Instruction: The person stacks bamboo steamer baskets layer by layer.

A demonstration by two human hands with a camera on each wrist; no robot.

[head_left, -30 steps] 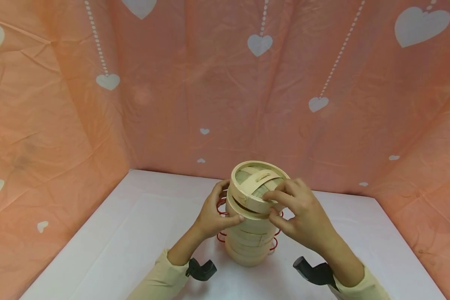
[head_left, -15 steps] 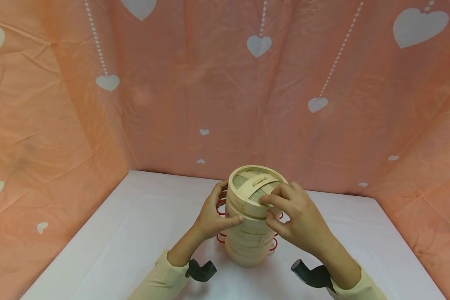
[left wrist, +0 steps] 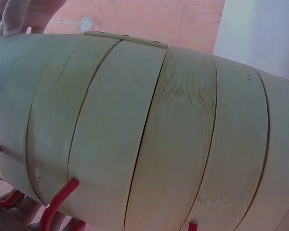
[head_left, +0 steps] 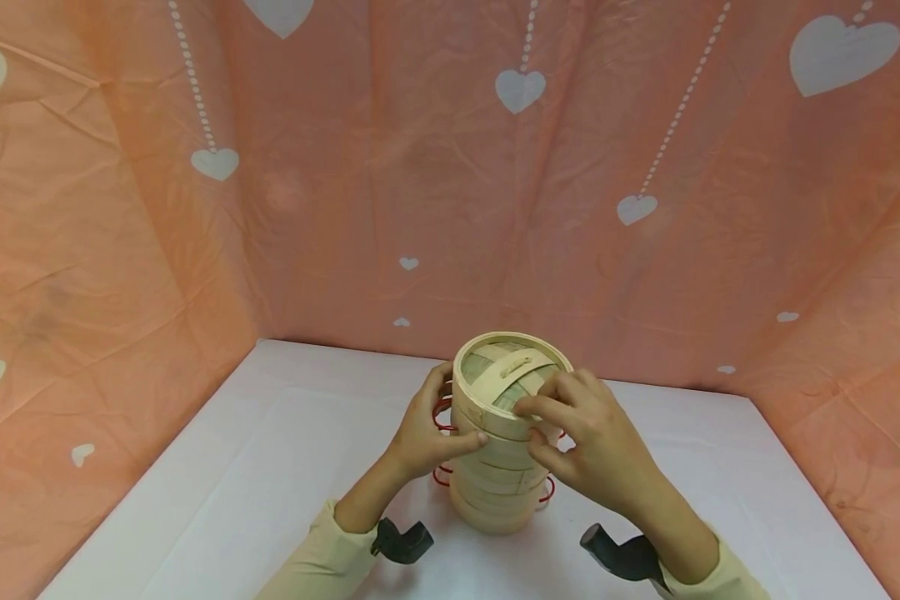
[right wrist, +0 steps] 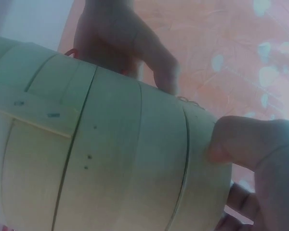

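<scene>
A stack of bamboo steamer baskets (head_left: pixel 495 492) stands upright on the white table, with a woven bamboo lid (head_left: pixel 487 387) seated level on top. My left hand (head_left: pixel 420 437) grips the upper left side, thumb across the front and fingers round behind. At the lid's front right edge, my right hand (head_left: pixel 600 442) pinches the rim between thumb and fingers. Red loop handles (head_left: pixel 547 490) stick out on both sides of the baskets. In the right wrist view, the right thumb (right wrist: pixel 236 139) presses the lid's side wall (right wrist: pixel 204 183). The left wrist view shows the stacked walls (left wrist: pixel 149 134) close up.
The white tabletop (head_left: pixel 270 467) surrounds the stack. Orange-pink sheets (head_left: pixel 450 167) printed with white hearts rise behind it and at both sides. A black camera mount (head_left: pixel 403 542) sits on each wrist by the pale sleeves.
The lid was tilted with a dark gap beneath its front edge; it has come down level onto the top basket. My right hand moved slightly down and left with it. The left hand stayed put.
</scene>
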